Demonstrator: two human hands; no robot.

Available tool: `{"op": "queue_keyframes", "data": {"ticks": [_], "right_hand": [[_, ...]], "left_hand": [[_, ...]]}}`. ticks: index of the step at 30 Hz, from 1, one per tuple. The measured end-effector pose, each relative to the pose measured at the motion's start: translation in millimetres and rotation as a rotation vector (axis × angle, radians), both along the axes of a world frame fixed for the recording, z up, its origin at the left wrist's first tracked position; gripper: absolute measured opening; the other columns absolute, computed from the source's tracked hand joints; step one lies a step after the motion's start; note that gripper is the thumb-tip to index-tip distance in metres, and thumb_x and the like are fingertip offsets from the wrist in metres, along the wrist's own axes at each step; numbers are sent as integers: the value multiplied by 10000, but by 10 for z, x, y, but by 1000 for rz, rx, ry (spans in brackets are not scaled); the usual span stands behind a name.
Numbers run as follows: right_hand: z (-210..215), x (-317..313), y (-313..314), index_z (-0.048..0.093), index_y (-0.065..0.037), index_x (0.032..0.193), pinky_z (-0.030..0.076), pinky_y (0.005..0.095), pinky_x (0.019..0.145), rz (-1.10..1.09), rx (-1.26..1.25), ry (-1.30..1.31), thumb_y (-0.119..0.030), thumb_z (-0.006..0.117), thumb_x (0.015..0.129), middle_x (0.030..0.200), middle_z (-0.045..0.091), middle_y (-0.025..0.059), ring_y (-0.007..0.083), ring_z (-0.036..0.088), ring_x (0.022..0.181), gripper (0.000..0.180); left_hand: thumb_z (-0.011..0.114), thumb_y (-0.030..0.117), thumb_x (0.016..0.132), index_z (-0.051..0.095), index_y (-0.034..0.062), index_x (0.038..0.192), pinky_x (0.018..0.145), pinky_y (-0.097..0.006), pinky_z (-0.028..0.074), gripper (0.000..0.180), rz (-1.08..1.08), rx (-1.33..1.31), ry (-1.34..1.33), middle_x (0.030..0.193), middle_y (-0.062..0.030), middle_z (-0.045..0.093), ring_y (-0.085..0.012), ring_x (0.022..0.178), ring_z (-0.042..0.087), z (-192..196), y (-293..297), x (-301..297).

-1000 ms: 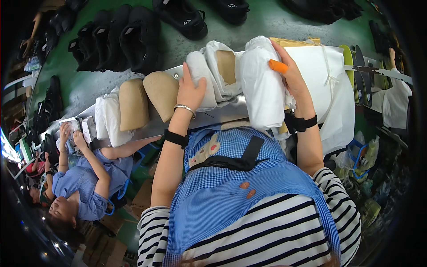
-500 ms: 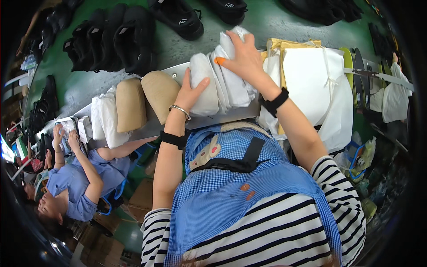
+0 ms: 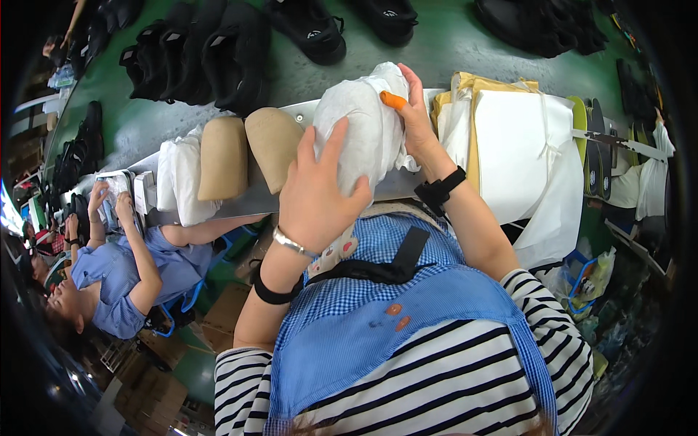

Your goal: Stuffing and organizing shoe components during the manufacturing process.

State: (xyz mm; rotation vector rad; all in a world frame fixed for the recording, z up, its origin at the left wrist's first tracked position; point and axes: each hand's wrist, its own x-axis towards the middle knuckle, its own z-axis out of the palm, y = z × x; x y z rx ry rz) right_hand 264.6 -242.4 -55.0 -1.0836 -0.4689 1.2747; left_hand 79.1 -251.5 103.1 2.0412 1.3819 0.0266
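Observation:
Between my two hands is a rounded bundle wrapped in white tissue paper [image 3: 349, 109], tilted so that its broad face shows. My left hand [image 3: 316, 196] lies against its near left side, fingers spread and curved over the paper. My right hand [image 3: 416, 123], with an orange cover on one finger, holds it from the far right, partly hidden behind it. To the left, two tan toe-shaped forms [image 3: 223, 158] stand on the metal ledge [image 3: 243, 212]. Beside them are white paper-wrapped pieces [image 3: 185, 182].
Black shoes [image 3: 236, 58] line the green table [image 3: 429, 51] beyond the ledge. Stacked white paper sheets [image 3: 520, 149] lie at the right, near insoles [image 3: 596, 145] and a metal strip [image 3: 622, 142]. A co-worker in blue [image 3: 120, 269] sits at the left.
The wrapped pieces I gripped side by side on the ledge now show as a tilted bundle, broad face toward me. My left hand moved from its side to its near face.

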Motion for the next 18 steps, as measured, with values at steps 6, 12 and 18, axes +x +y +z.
{"op": "queue_keyframes", "data": {"ticks": [6, 12, 18], "right_hand": [[-403, -175, -74, 290, -186, 1395, 363, 350, 987, -101, -8, 275, -212, 627, 789, 1303, 377, 122, 232, 410, 1178, 694], [-44, -91, -172, 469, -261, 1314, 383, 371, 936, 230, -116, -1280, -451, 572, 840, 1364, 350, 148, 328, 459, 1115, 521], [-638, 57, -434, 468, -114, 1297, 429, 352, 872, 145, -142, -744, -251, 494, 878, 1052, 596, 207, 323, 569, 962, 441]], "left_hand": [[610, 237, 730, 442, 162, 1329, 890, -412, 453, 627, -39, -27, -266, 1315, -276, 391, -402, 1167, 465, 229, -34, -87], [514, 139, 782, 441, 88, 1324, 943, -378, 403, 550, 109, 234, 21, 1266, -207, 449, -344, 1171, 467, -273, -250, 9], [542, 160, 792, 399, 111, 1361, 825, -333, 461, 589, 102, -85, -387, 1256, -198, 403, -275, 1021, 525, -262, -303, -160]]}}
